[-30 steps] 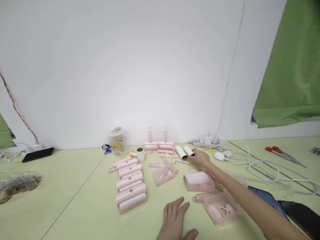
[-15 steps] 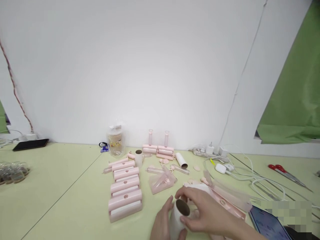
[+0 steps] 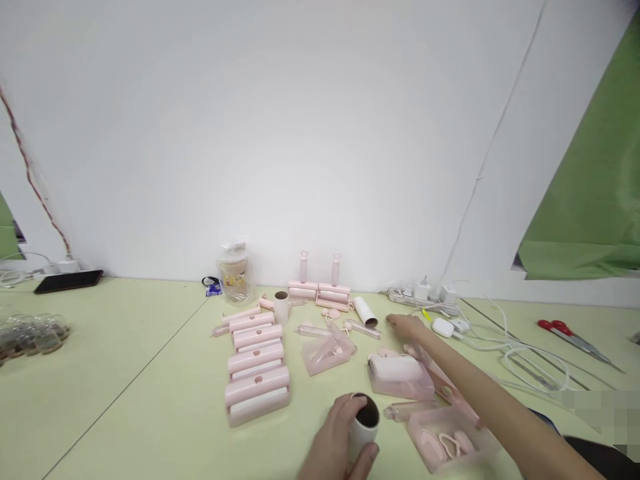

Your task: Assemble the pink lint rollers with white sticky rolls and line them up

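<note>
My left hand [image 3: 340, 433] is wrapped around a white paper roll with a brown cardboard core [image 3: 363, 437], held upright at the near edge of the view. My right hand [image 3: 407, 328] is stretched forward to the table, fingers bunched and pointing left. What lies under those fingertips is hidden. Near my right forearm is a pink roller case with a white roll in it [image 3: 400, 375]. Closer to me are a clear pink handle [image 3: 410, 410] and a translucent pink tray [image 3: 425, 450] with small pink parts. Another white roll [image 3: 364, 311] lies left of my right hand.
Several pink lint rollers [image 3: 257, 393] lie in a column at left, beside an upright roll [image 3: 281, 310]. Two rollers with upright handles [image 3: 334, 293] are by the wall. A bagged cup [image 3: 235, 277], white cables [image 3: 505, 347] and red-handled scissors [image 3: 565, 330] are also there.
My right hand has let go of the white paper roll and reached forward over the spot where a small pink disc lay. My left hand still holds the roll.
</note>
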The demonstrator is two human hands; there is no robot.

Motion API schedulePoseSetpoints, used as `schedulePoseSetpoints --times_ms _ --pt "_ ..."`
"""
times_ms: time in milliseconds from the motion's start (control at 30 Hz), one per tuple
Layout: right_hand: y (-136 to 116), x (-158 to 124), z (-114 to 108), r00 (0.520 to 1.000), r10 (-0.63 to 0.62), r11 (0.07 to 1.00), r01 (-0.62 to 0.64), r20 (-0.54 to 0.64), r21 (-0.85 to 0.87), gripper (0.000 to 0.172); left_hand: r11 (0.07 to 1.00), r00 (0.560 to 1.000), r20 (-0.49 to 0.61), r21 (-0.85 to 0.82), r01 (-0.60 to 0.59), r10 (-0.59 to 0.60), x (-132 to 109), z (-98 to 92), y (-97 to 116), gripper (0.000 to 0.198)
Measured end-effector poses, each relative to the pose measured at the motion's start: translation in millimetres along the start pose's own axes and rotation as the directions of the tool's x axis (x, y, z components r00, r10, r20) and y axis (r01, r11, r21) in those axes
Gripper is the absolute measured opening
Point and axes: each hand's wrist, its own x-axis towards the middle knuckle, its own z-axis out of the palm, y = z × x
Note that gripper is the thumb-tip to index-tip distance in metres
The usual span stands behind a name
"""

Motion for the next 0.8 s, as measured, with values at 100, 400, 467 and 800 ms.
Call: schedulePoseSetpoints --times_ms 100,400,467,800 --pt "7.9 2.7 6.6 0.999 0.002 1.000 -0.001 0.049 -0.021 0.026 0.998 0.997 -0.020 -0.004 0.070 -0.070 -3.3 1.4 4.0 0.052" --pt "12.0 -9.8 15.1 0.996 -0.030 0.999 0.029 0.085 0.013 0.026 0.988 0.987 0.037 0.039 0.152 -0.153 -3.7 -6.1 15.9 0.059" --pt "12.8 -14.2 15.5 0.998 -0.010 1.000 0.008 0.064 0.025 0.026 0.988 0.989 0.033 0.039 0.146 -0.148 -3.2 -6.5 17.0 0.057" --pt "9.6 -29.9 -2.8 0.998 0.005 0.970 0.009 -0.058 0.244 0.024 0.992 0.991 0.012 0.005 0.130 -0.130 -2.5 -8.3 19.9 0.055"
